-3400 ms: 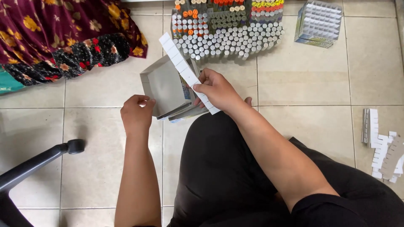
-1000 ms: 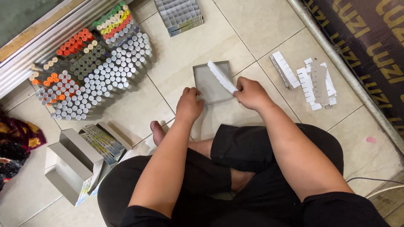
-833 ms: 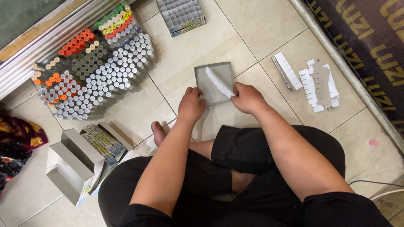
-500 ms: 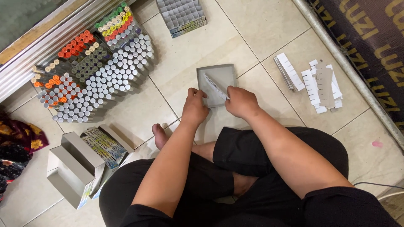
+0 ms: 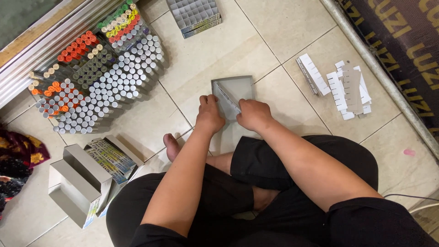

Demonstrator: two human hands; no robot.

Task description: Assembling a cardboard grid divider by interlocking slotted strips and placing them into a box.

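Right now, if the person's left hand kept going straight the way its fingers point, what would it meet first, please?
The left hand points up the floor; it would probably first meet the open grey box it already touches, with bare tiles beyond.

grey cardboard box (image 5: 234, 88) | open, flat on floor tiles | white divider strip (image 5: 227, 97) slanting inside

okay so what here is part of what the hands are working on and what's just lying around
In hand:
left hand and right hand on the grey box
white strip inside it

Lying about:
capped tubes
grid insert
loose strips
stacked boxes
patterned cloth
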